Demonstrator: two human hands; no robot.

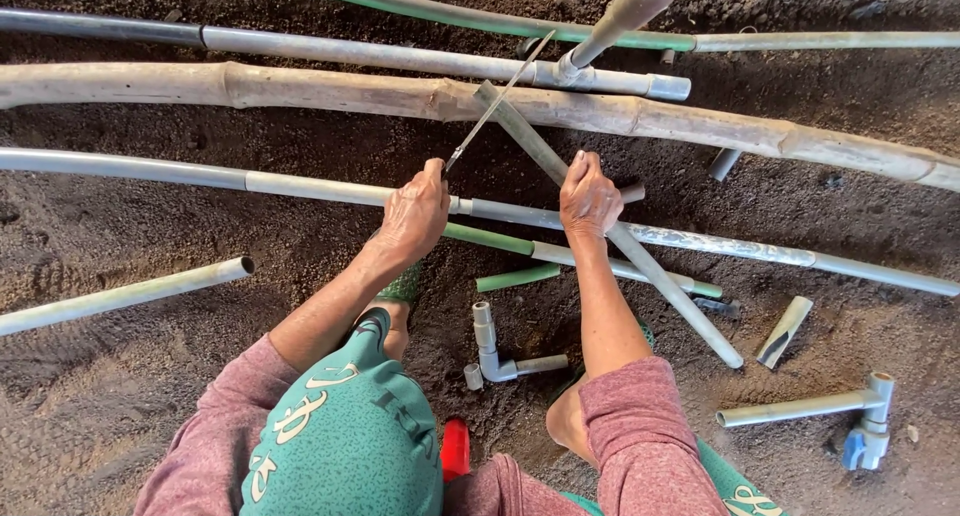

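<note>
Grey pipe [640,261] | right hand [590,198] pins | left hand [415,216] saws, blade [497,103] | bamboo pole [400,94] behind

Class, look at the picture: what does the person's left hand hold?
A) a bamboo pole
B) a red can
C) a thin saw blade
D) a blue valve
C: the left hand grips a thin saw blade that slants up over the pipes, while the right hand presses on a grey pipe.

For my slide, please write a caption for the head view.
Left hand holds a thin saw blade; right hand steadies a grey pipe above soil.
</note>
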